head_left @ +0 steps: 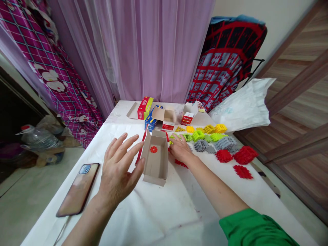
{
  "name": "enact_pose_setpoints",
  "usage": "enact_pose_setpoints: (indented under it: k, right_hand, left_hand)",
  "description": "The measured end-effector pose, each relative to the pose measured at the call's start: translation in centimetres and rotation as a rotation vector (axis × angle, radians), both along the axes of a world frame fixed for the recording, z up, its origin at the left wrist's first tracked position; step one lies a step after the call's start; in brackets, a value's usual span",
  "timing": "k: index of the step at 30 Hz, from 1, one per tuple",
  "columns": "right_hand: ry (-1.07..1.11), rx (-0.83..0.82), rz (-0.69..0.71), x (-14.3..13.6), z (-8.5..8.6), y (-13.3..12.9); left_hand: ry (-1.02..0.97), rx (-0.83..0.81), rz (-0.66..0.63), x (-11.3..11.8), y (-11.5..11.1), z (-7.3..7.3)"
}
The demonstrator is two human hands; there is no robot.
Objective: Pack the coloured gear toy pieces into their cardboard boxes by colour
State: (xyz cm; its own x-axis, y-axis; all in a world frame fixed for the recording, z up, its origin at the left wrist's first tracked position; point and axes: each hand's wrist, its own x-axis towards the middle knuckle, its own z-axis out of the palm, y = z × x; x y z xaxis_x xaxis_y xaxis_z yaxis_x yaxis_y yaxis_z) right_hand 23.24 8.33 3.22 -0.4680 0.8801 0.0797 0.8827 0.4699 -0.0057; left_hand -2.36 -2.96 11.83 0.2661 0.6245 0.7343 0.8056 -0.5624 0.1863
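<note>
My two hands at an open cardboard box on a white-covered table; my left hand is spread, fingers fanned and thumb apart, with nothing in its grasp; its fingertips reach the box's left side, though whether they touch it I cannot tell; my right hand is lowered just beyond the box's right wall, fingers bent downward; whether they pinch a piece I cannot tell, since the tips are partly hidden.

One red disc lies flat inside the box, toward its far end; red pieces lie under and beside my right wrist; further right stand groups in lime green, grey and yellow, with larger red stacks nearest the table's right edge.

The step in hand, as I judge it, is handling the loose pieces beside the box; the move calls for a light fingertip pinch, my right hand kept clear of the cardboard wall, and my left ready to steady the box.
</note>
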Motion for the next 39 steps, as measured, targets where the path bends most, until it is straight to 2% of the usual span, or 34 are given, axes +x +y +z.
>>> enact_pose_setpoints:
  k: [2, 5, 9, 12, 16, 18, 20, 23, 27, 30, 34, 39]
  right_hand:
    - [0.083, 0.094, -0.116, 0.8, 0.8, -0.3]
    - [0.303, 0.189, -0.238, 1.3, 2.4, -1.2]
    - [0.586, 0.061, -0.159, -0.2, 4.1, -2.5]
    - [0.556, -0.079, -0.108, -2.5, 4.3, -2.8]
    - [0.264, -0.130, -0.022, -4.5, 3.9, -2.6]
    - [0.130, -0.114, 0.000, -4.6, 3.8, -2.5]
    - [0.085, -0.064, -0.024, -4.2, 3.7, -2.6]
    - [0.173, 0.007, -0.130, -3.3, 3.3, -3.5]
    - [0.323, -0.036, -0.235, -2.9, 1.6, -5.2]
    - [0.398, -0.084, -0.245, -2.8, 0.1, -5.8]
    - [0.504, -0.037, -0.231, -2.3, -1.2, -5.6]
    - [0.592, -0.033, -0.214, -2.3, -1.7, -5.6]
  left_hand:
    - [0.160, -0.088, -0.024, 0.3, 1.2, 0.5]
    - [0.251, -0.327, -0.022, 0.7, 3.4, -0.4]
    - [0.111, -0.592, -0.012, -0.3, 5.1, -2.8]
    - [0.018, -0.610, 0.007, -1.6, 5.1, -4.7]
    - [0.069, -0.581, 0.069, -2.3, 4.4, -6.4]
    - [0.143, -0.545, 0.168, -2.0, 4.0, -6.4]
    - [0.229, -0.513, 0.258, -1.2, 3.8, -6.1]
    - [0.329, -0.517, 0.272, 0.3, 3.8, -5.3]
    - [0.284, -0.675, 0.201, 2.2, 4.3, -5.3]
    - [0.242, -0.783, 0.165, 3.0, 4.8, -6.3]
    - [0.199, -0.846, 0.156, 3.5, 5.0, -7.7]
    - [0.181, -0.889, 0.149, 4.2, 4.8, -7.3]
